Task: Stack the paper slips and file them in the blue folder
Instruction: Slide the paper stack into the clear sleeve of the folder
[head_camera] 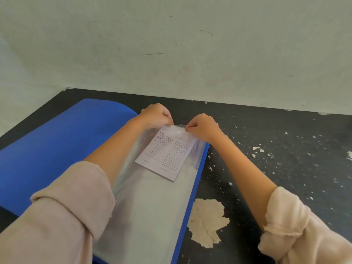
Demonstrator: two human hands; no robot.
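1. Paper slips lie as one squared stack inside a clear plastic sleeve of the open blue folder, near the sleeve's far end and turned slightly askew. The folder lies flat on the dark, paint-chipped worktop.

2. The step in hand looks like seating the stack in the sleeve and closing its mouth. To do it well, hold both layers of plastic taut at the far edge and let the stack slide fully below the opening. Square it against the sleeve's side so no corner catches.

3. Thin plastic clings and buckles, so an even pull from both sides should keep the mouth straight. A one-sided tug would likely skew the slips further.

4. The left hand is curled nearly closed, thumb and forefinger pinching the sleeve's far edge at the slips' top-left corner.

5. The right hand mirrors it, also pinched tight on the same edge just beside the top-right corner. Whether either pinch also catches the paper itself I cannot tell.
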